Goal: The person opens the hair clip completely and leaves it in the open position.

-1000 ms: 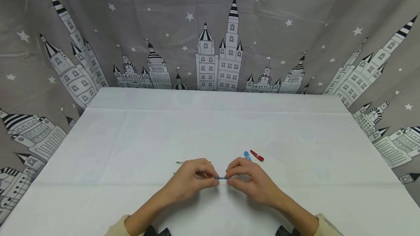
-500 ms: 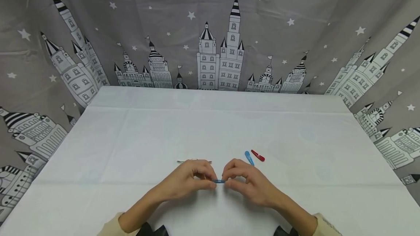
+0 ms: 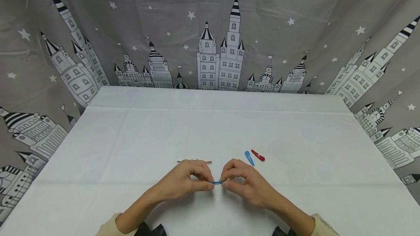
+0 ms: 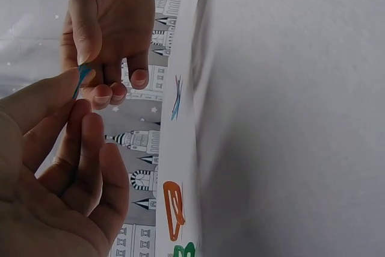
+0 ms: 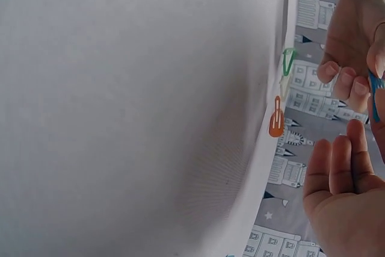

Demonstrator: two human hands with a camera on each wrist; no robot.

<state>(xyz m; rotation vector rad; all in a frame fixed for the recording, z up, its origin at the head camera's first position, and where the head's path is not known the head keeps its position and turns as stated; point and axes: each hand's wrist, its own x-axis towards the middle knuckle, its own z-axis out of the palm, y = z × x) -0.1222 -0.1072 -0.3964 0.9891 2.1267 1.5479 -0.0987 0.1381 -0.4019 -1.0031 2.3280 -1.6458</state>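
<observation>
A blue snap hair clip (image 3: 216,183) is held level between both hands, low over the middle of the table. My left hand (image 3: 185,177) pinches its left end between thumb and fingertips. At the other end, my right hand (image 3: 247,181) pinches it in the same way. In the left wrist view the held blue clip (image 4: 82,77) shows as a narrow strip between the two thumbs, its ends covered by fingers. The right wrist view catches only part of the blue clip (image 5: 376,83) at the frame's edge.
Beyond the right hand, a second blue clip (image 3: 249,158) and a red clip (image 3: 257,155) lie on the white-covered table (image 3: 210,130). An orange clip (image 4: 169,206) and a green clip (image 4: 189,249) lie near the left hand. A grey castle-print curtain (image 3: 164,10) hangs behind.
Both hands have drifted slightly left and towards the person with the blue clip still between them. The second blue clip now shows in full. The other clips lie where they were.
</observation>
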